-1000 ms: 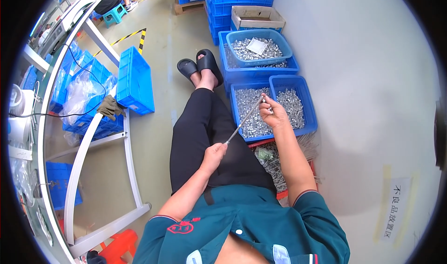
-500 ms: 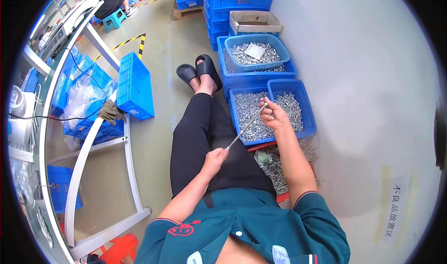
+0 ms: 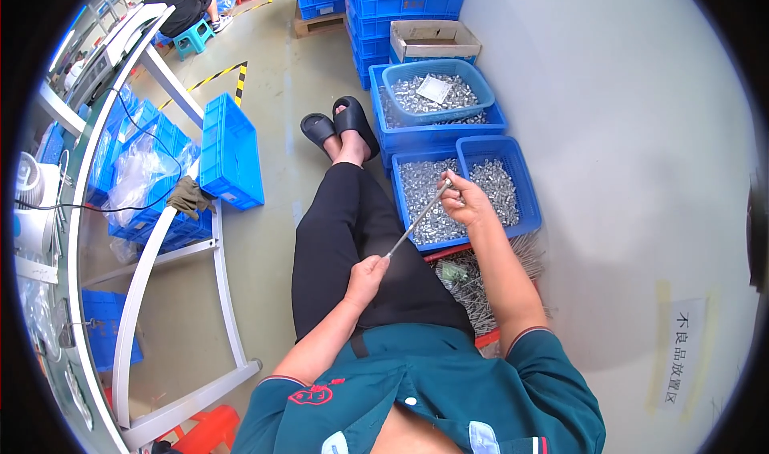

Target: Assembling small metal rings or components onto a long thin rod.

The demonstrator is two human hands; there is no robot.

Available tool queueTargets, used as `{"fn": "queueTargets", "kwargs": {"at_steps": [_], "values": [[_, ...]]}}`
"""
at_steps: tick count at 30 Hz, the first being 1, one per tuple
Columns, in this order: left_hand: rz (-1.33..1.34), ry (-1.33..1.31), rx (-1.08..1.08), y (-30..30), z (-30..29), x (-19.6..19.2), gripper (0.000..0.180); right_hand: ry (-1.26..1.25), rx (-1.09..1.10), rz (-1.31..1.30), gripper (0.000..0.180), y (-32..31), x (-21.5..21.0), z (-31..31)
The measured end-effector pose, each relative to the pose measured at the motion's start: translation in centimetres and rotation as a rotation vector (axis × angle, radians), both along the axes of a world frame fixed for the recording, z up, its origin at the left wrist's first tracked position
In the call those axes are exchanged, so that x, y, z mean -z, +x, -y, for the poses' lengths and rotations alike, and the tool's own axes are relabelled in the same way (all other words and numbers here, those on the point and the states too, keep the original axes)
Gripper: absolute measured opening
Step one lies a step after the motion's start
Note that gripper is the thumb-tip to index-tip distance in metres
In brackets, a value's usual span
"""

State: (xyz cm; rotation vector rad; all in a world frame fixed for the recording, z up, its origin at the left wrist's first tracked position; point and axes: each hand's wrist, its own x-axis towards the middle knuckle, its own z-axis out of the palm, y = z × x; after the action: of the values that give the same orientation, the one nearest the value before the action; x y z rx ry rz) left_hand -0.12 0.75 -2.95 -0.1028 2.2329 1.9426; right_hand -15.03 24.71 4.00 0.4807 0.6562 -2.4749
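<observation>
Rod [image 3: 416,221] between both hands' grips

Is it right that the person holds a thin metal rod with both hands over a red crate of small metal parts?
Not quite. The head view shows the crate is blue, not red. The left hand and right hand do hold the thin metal rod over its small metal parts.

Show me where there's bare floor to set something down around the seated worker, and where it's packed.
Bare floor lies between the legs and the lone blue crate, running on toward the striped floor tape. Right side is crowded: the crate of small metal parts, stacked crates behind and a rod pile. Left hand and right hand hold a thin rod.
</observation>
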Motion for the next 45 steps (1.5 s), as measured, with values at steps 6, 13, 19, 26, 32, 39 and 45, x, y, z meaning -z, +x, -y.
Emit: {"fn": "queueTargets", "kwargs": {"at_steps": [6, 13, 19, 26, 32, 39, 45], "values": [[0.018, 0.197, -0.002, -0.3, 0.0, 0.0, 0.032, -0.142, 0.050, 0.123, 0.015, 0.4, 1.1, 1.4], [0.029, 0.216, 0.014, -0.1, 0.2, 0.1, 0.032, -0.043, 0.081, 0.047, 0.024, -0.1, 0.4, 1.0], [0.026, 0.181, 0.024, -0.1, 0.3, 0.2, 0.032, 0.032, 0.066, 0.012, 0.022, 0.1, -0.4, 1.2], [0.072, 0.096, 0.014, 0.0, 0.2, -0.4, 0.030, 0.765, -0.115, -0.322, 0.018, -0.4, -2.4, -0.9], [0.067, 0.085, 0.036, 0.0, 0.3, -0.5, 0.031, 0.887, -0.377, -0.386, 0.018, -1.1, -5.3, -2.0], [0.036, 0.086, 0.035, -0.3, 0.1, -0.5, 0.034, 0.818, -0.242, -0.363, 0.018, -0.8, -4.5, -1.8], [0.016, 0.088, 0.056, -0.3, -0.1, -0.5, 0.033, 1.126, -0.285, -0.400, 0.020, 0.1, -5.8, -0.7]]}}
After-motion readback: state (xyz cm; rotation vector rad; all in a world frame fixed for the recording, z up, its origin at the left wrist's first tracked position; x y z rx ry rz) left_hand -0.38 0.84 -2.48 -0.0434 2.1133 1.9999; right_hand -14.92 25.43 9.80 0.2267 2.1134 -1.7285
